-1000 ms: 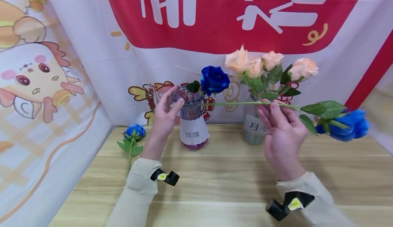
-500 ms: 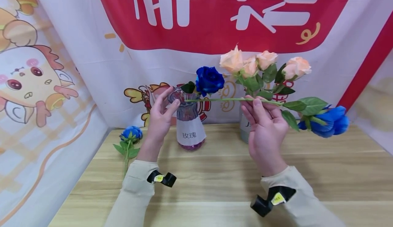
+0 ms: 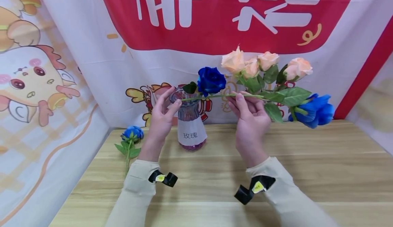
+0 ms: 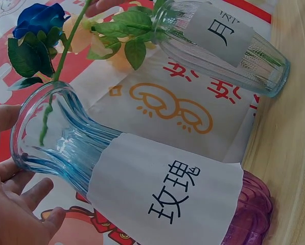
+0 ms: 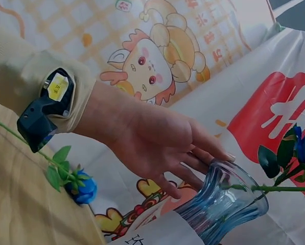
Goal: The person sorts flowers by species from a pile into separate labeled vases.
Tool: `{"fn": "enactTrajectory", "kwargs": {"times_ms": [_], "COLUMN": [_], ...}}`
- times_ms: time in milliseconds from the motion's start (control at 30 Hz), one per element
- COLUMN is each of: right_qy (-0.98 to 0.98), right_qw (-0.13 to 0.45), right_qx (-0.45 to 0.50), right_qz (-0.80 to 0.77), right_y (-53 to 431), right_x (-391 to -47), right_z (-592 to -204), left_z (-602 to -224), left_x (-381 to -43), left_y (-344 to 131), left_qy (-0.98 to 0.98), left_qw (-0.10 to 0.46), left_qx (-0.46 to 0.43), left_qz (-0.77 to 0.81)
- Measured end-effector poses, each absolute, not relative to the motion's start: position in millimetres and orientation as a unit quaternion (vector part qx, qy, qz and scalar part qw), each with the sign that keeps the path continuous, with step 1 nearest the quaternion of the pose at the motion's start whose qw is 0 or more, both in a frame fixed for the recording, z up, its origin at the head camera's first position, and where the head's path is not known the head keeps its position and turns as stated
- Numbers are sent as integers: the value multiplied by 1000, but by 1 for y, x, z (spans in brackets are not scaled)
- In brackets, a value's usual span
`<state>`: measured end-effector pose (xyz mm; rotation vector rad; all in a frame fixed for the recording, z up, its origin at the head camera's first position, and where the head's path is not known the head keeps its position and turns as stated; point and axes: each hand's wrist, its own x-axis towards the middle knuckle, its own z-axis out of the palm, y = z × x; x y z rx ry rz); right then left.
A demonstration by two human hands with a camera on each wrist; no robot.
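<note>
My left hand holds the flared rim of a clear glass vase, thumb on the near side and other fingers around the left. The vase has a white label and a purple base. A dark blue rose leans over its rim. My right hand pinches the long green stem of another blue rose, held nearly level with the bloom to the right. The stem's cut end overlaps the vase mouth; in the left wrist view, a green stem shows at the mouth through the glass.
Several peach roses stand in a second labelled glass vase, mostly hidden behind my right hand in the head view. A third blue rose lies on the wooden table at left. A printed cloth backdrop rises close behind.
My right hand has moved left, bringing the blue rose with it, and the stem's end has shifted left across the vase mouth. My left hand has stayed at the rim.
</note>
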<state>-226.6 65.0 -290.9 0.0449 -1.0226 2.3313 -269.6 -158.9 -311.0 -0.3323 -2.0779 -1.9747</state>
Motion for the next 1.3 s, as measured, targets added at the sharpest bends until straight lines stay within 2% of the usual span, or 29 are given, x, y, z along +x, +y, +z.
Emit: {"fn": "enactTrajectory", "kwargs": {"times_ms": [433, 733, 1033, 1133, 1300], "right_qy": [-482, -513, -631, -679, -703], "right_qw": [334, 303, 322, 302, 237], "right_qx": [62, 57, 40, 21, 4], "right_qz": [808, 801, 705, 669, 670], "right_y": [56, 47, 21, 14, 9], "right_x": [-242, -248, -260, -264, -269], "right_z": [-281, -275, -281, -284, -288], "left_z": [-309, -308, -309, -310, -310], "left_x": [-268, -267, -267, -269, -270], "left_y": [-155, -157, -158, -159, -158], "left_qy": [-713, -713, -712, -713, -716], "left_qw": [128, 124, 120, 123, 129], "left_qx": [-119, -114, -110, -113, -116], "left_qz": [-680, -680, -683, -680, -676]}}
